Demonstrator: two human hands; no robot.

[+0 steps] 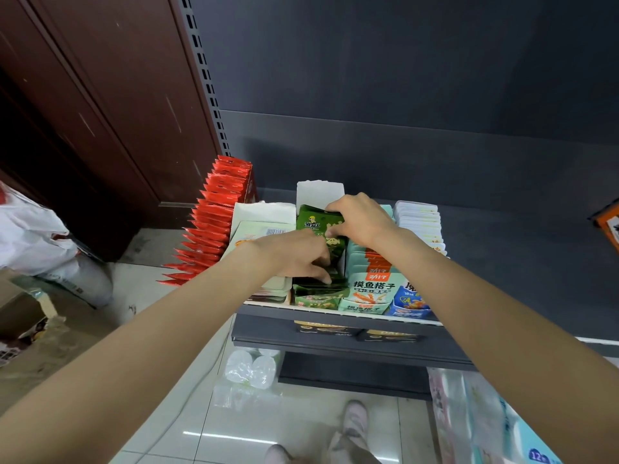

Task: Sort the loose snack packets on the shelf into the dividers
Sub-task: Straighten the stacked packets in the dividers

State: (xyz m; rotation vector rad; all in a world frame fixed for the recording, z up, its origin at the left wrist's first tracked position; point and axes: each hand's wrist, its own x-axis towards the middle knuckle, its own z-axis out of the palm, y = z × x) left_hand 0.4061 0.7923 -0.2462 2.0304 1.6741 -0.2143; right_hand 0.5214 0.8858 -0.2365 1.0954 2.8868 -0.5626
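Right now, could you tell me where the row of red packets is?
The red packets stand at the shelf's far left end in the head view, beside the pale green packets and below the slotted upright.

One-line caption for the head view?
Both hands, left hand and right hand, tuck green snack packets into a white divider.

Dark grey back panel [402, 78] was seen across upper frame, brown wooden door [83, 112] at upper left, glossy tiled floor [234, 430] lit below.
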